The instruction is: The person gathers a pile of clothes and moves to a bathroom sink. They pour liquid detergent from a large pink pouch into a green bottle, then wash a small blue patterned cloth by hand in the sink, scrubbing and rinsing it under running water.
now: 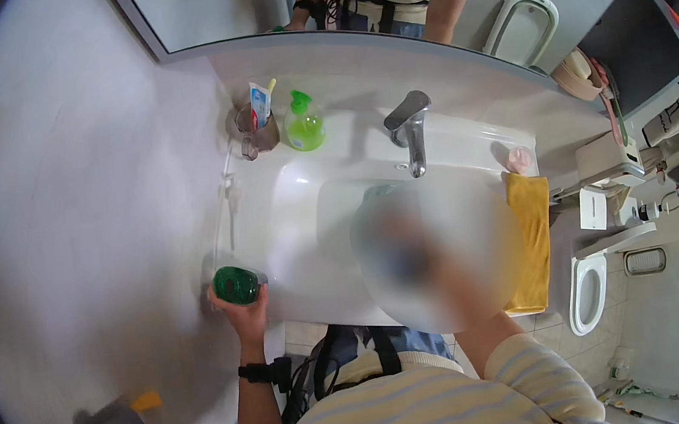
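My left hand (247,315) is wrapped around a dark green container (236,285) at the left rim of the white washbasin (292,244). The container has a darker round spot in its middle and a clearer side to the right. Over the right part of the basin is my right hand (411,241), hidden by a large round blurred patch. Its fingers, and anything in them, cannot be made out. A chrome faucet (412,131) stands at the back of the basin, beyond that hand.
On the back ledge stand a brownish cup (259,136) with a toothpaste tube (260,105) and a green pump bottle (304,128). A yellow cloth (529,238) drapes over the right rim, near a pink object (519,160). A mirror (223,8) hangs behind; a toilet (588,292) stands right.
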Tool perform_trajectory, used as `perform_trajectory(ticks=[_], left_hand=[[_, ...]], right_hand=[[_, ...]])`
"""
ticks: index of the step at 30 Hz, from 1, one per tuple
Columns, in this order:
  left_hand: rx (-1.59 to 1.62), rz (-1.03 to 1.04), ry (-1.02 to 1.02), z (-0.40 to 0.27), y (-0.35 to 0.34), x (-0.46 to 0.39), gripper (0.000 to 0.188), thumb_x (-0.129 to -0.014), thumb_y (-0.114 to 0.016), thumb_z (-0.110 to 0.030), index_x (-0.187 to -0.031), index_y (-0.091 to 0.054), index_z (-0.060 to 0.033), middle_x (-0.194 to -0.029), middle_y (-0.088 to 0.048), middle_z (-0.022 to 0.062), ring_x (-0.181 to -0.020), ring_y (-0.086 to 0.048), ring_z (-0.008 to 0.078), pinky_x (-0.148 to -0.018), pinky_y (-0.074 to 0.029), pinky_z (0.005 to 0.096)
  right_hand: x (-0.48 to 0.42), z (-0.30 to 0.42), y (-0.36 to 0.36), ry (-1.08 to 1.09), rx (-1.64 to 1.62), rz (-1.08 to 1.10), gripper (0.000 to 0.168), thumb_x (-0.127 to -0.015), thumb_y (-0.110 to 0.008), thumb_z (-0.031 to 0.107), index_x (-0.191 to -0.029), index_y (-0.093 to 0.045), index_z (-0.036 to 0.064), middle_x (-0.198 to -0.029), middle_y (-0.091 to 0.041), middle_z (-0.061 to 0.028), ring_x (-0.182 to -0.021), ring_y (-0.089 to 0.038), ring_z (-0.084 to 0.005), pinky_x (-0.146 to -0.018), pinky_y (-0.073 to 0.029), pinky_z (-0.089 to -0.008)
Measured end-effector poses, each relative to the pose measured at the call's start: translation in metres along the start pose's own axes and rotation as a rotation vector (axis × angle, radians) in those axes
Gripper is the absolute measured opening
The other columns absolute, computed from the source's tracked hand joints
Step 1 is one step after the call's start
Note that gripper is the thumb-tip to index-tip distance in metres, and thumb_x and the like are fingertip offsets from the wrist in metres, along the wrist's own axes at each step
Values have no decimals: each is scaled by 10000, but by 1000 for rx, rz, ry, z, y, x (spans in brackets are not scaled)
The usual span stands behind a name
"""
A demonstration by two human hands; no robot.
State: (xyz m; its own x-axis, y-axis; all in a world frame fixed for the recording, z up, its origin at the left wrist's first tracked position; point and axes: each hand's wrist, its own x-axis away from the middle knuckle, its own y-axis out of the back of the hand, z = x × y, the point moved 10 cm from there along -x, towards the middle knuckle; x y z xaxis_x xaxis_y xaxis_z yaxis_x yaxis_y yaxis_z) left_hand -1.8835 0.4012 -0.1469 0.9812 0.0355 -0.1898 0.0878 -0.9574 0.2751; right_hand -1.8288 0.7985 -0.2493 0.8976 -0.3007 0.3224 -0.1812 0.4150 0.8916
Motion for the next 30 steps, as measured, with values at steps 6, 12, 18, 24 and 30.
perform_trajectory(ticks=[6, 12, 18, 24, 30], left_hand=[[-263, 47, -151, 7, 6, 0, 930, -690, -751, -72, -1338, -88, 2, -1205, -359, 186, -1051, -458, 252, -879, -429, 359], [-106, 66, -54, -2, 0, -1, 964, -691, -745, -84, -1363, -57, -13, -1263, -319, 201, -1111, -435, 293, -935, -393, 383], [-203, 61, -55, -5, 4, 3, 994, -695, -738, -89, -1388, -30, -10, -1310, -298, 199, -1188, -383, 287, -991, -339, 383], [-309, 52, -117, -30, 3, 7, 990, -711, -726, -88, -1397, -14, -32, -1357, -241, 200, -1231, -334, 300, -1011, -323, 404], [-55, 12, 49, -14, 7, 17, 986, -711, -722, -80, -1408, -26, -45, -1400, -214, 188, -1273, -298, 294, -1033, -277, 414]], right_hand=[[20, 38, 47, 259, 142, -280, 336, -832, -487, 219, -1113, -520, 39, -1135, -496, -152, -1027, -481, -301, -881, -358, -481], [24, 20, 21, 506, 351, -198, 261, -829, -494, 201, -1028, -557, 43, -1011, -568, -148, -958, -532, -281, -831, -418, -403], [19, -33, -9, 488, 374, -264, 287, -826, -546, 233, -1054, -563, 61, -1002, -586, -99, -937, -544, -238, -798, -443, -376], [9, -81, 8, 206, -4, -38, 457, -833, -570, 312, -1223, -498, 84, -1186, -538, -104, -1099, -495, -246, -939, -376, -372], [20, -84, -15, 359, -125, 95, 360, -839, -577, 238, -1150, -540, 61, -1106, -576, -93, -968, -551, -208, -840, -444, -326]])
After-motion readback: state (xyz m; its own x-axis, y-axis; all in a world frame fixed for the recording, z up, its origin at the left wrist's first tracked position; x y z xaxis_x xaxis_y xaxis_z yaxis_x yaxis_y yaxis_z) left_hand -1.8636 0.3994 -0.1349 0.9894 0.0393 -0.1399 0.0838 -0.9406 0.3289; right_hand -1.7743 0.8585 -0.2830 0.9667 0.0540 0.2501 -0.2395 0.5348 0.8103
